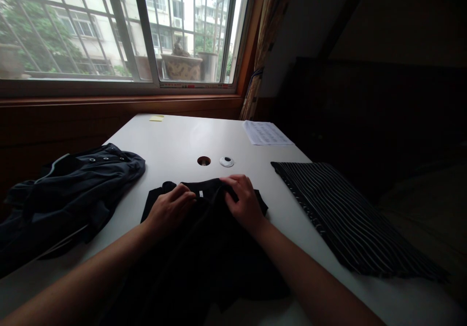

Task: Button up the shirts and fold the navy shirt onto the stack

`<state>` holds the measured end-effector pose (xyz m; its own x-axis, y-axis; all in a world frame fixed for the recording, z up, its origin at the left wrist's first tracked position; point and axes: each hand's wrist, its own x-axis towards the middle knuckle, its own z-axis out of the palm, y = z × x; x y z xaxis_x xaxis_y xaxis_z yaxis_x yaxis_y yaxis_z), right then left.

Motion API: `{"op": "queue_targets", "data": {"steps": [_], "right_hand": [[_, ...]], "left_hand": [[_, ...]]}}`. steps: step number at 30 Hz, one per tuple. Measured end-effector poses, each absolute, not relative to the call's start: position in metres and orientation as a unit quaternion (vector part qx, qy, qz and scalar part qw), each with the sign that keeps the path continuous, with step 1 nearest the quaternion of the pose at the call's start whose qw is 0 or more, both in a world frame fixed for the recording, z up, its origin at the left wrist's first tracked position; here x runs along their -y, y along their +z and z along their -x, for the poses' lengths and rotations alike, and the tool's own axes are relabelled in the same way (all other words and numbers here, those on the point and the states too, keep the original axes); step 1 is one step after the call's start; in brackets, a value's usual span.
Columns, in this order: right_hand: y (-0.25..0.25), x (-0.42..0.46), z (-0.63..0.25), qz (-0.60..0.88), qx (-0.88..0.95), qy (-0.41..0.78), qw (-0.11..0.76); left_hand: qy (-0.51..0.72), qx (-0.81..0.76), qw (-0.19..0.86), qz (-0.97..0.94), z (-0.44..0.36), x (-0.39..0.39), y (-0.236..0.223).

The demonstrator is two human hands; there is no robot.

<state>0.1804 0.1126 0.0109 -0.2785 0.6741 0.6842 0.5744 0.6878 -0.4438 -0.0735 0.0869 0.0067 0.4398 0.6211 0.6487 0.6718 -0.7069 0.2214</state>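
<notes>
A black garment [204,248] lies spread on the white table [182,136] in front of me, its neckline towards the window and a small white label showing inside. My left hand [171,204] is closed on the left side of the neckline, fingertips beside the label. On the right side of the neckline, my right hand [242,199] grips the cloth between thumb and fingers. Folds of dark cloth hide the lower part of the garment's shape. Both forearms reach over it.
Rumpled dark clothing [83,185] lies at the left table edge. A folded black-and-white striped cloth [350,214] rests on the right. Farther back are printed papers [268,133], a yellow note [156,118], a round hole [204,161] and a white grommet cap [226,161].
</notes>
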Motion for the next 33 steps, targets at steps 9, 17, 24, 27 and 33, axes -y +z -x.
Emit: {"op": "queue_targets", "data": {"steps": [9,17,24,27,33], "right_hand": [[0.020,-0.094,-0.177,0.246,0.898,-0.049,0.361],[0.019,-0.095,-0.174,0.193,0.914,-0.045,0.354],[0.019,-0.096,-0.175,0.181,0.918,-0.048,0.349],[0.020,-0.095,-0.175,0.175,0.924,-0.050,0.337],[0.019,-0.094,-0.175,0.164,0.936,-0.062,0.306]], "left_hand": [[-0.380,0.394,0.046,0.835,0.076,-0.086,0.003],[-0.372,0.402,0.044,0.835,0.075,-0.086,0.002],[-0.381,0.386,0.046,0.839,0.072,-0.086,0.006],[-0.392,0.353,0.043,0.848,0.071,-0.084,0.010],[-0.348,0.256,-0.043,0.901,0.070,-0.083,0.012]]}}
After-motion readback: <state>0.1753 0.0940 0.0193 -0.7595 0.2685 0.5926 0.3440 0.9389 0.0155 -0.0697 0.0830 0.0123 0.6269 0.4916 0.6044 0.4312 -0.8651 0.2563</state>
